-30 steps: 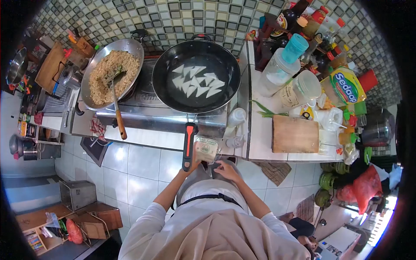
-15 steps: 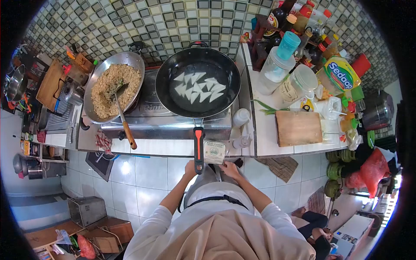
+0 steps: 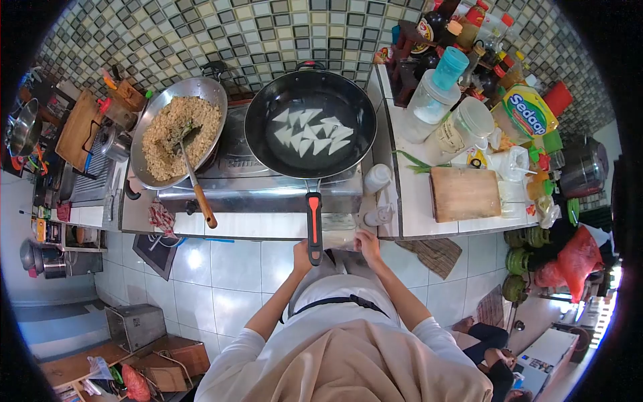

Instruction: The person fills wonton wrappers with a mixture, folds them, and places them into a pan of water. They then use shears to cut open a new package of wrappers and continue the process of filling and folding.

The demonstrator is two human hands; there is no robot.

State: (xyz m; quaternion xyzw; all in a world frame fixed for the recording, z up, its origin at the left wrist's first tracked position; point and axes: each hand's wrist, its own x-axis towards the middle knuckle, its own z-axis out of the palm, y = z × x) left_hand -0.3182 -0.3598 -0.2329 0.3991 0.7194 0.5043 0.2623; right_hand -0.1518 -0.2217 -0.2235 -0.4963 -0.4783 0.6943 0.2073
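Packet (image 3: 339, 233) lies at lower centre, right of the pan handle (image 3: 314, 228); your right hand (image 3: 367, 245) pinches its edge, but your left hand's (image 3: 302, 253) fingers are partly hidden, their grip unclear.

A wooden board (image 3: 465, 194) lies on the white tiled counter (image 3: 425, 226).

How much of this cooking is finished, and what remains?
Looks done: white triangular pieces are laid in the black pan. In hand: a clear packet, the right hand at its edge. Probably left: frying, since the pieces look pale, without visible browning. Whether the burner is lit, I cannot tell.
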